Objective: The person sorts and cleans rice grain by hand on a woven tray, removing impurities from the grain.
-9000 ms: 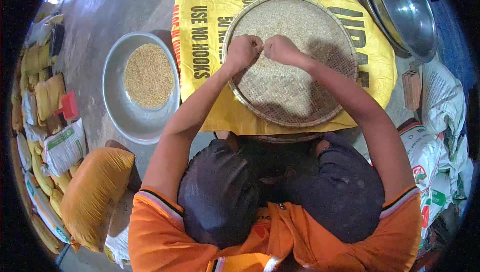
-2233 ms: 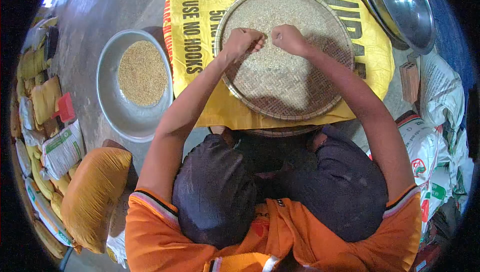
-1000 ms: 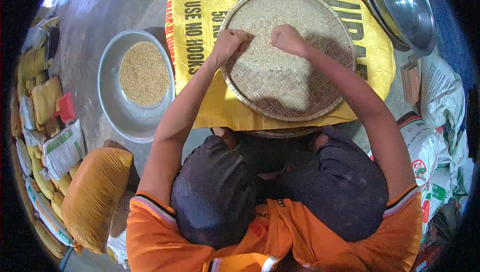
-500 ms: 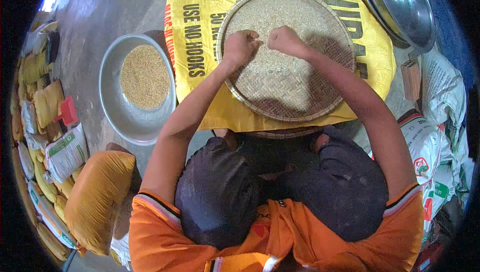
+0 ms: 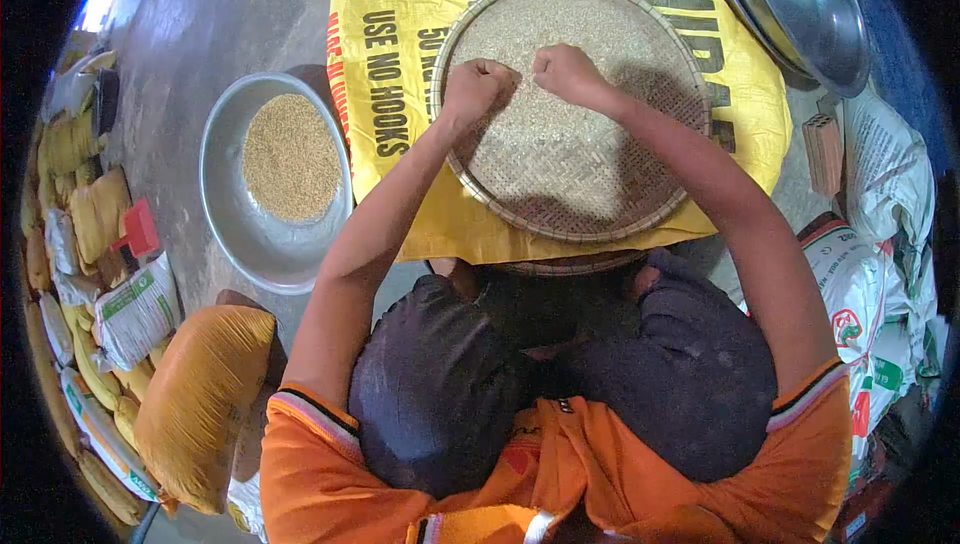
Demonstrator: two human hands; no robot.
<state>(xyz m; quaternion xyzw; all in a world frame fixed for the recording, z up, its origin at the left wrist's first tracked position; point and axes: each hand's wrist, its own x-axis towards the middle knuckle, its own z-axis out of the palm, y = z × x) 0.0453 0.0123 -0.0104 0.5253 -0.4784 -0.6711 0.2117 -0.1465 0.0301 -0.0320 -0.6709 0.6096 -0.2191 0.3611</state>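
Observation:
A round woven bamboo tray [image 5: 560, 202] lies in front of me with a layer of pale grain [image 5: 590, 29] over its far and middle part. Above the grain, my left hand [image 5: 478, 89] is closed, its fingers curled toward the centre. Facing it, my right hand [image 5: 568, 74] is closed too, a small gap apart from the left. Whatever the fingers of either hand hold is too small or hidden to make out. Under the tray is a yellow printed sack [image 5: 375, 204].
To the left stands a metal basin [image 5: 228, 219] with brown grain [image 5: 292, 157] in it. Large metal bowls [image 5: 800, 14] and a brick [image 5: 823, 152] are at the far right. Filled sacks [image 5: 205, 404] line the left side, with a red dustpan [image 5: 139, 229]; white sacks [image 5: 845, 279] lie right.
My right hand has shifted slightly up and left over the grain. My left hand stays in nearly the same place, still closed.

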